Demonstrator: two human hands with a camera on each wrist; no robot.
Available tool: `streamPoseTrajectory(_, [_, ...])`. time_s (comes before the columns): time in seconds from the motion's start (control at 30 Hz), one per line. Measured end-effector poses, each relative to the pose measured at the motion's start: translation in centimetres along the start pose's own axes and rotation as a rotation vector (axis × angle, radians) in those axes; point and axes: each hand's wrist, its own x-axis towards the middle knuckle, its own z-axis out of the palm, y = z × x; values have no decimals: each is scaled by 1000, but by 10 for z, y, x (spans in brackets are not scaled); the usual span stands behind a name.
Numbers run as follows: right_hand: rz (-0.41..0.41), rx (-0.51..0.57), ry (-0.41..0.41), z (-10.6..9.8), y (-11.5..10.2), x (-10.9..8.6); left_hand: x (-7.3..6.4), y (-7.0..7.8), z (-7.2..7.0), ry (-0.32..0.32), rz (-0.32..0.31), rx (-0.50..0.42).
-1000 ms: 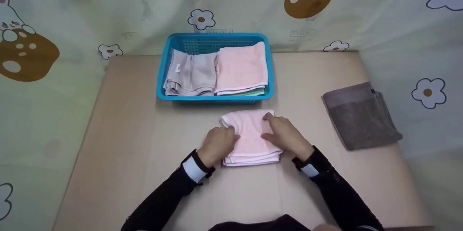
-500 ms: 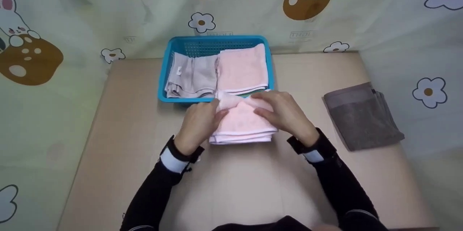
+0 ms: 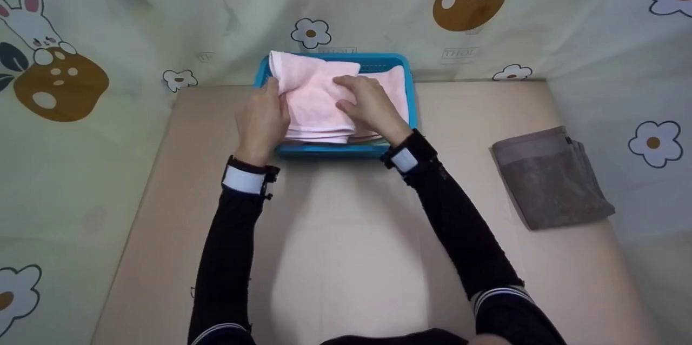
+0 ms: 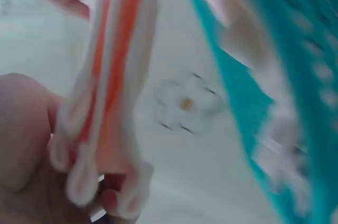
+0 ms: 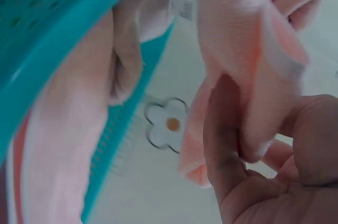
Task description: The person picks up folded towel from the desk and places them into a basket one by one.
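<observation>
A folded pink towel [image 3: 319, 99] is held up over the left part of the blue basket [image 3: 335, 149]. My left hand [image 3: 262, 123] grips its left edge, and the left wrist view shows the folded layers [image 4: 119, 71] between thumb and fingers. On the other side my right hand [image 3: 373, 104] pinches the towel, its fingers curled round the fold in the right wrist view. Another pink towel [image 3: 394, 85] lies in the basket's right part, partly covered by my right hand. The grey towel [image 4: 285, 150] in the basket shows in the left wrist view but is hidden in the head view.
A folded brown-grey towel [image 3: 551, 177] lies at the right side of the table [image 3: 346, 247]. Behind the basket and along both sides hangs a pale curtain [image 3: 232, 26] printed with flowers and rabbits.
Both hands have lifted the folded pink towel off the table and carried it forward and left, over the basket's left part. The brown-grey towel has stayed in place.
</observation>
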Motion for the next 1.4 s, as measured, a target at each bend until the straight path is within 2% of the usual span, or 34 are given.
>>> streamPoseTrajectory(0.1, [10,-10,-54,21,5,22,11,-21,20,-24,-91,15])
streamPoseTrajectory(0.17, [4,-35,-82,35,10,32,15,-33,34,-52,-117,43])
streamPoseTrajectory(0.23, [7,-74,-115,47,15,39,16,-42,44,-76,-106,70])
streamPoseTrajectory(0.3, [17,-113,-137,57,20,44,14,-48,51,-78,-61,114])
streamPoseTrajectory(0.37, [21,-162,-146,62,24,46,12,-51,53,-82,-26,170])
streamPoseTrajectory(0.5, [24,-270,-179,63,27,45,10,-51,53,-141,-30,263])
streamPoseTrajectory(0.63, [19,-393,-240,66,25,44,12,-51,53,-230,-4,323])
streamPoseTrajectory(0.77, [39,-460,-277,68,21,43,15,-50,54,-336,9,341])
streamPoseTrajectory(0.87, [55,-502,-290,68,19,43,18,-49,56,-398,1,321])
streamPoseTrajectory(0.97, [59,-510,-301,68,20,44,20,-49,56,-417,-5,285])
streamPoseTrajectory(1.07, [59,-461,-310,66,24,44,21,-52,56,-373,-9,220])
streamPoseTrajectory(1.2, [55,-333,-287,56,29,38,18,-59,51,-300,-3,72])
streamPoseTrajectory(1.3, [11,-235,-261,41,31,23,11,-66,43,-296,16,-36])
streamPoseTrajectory(1.4, [-49,-185,-231,18,36,0,0,-73,36,-308,35,-118])
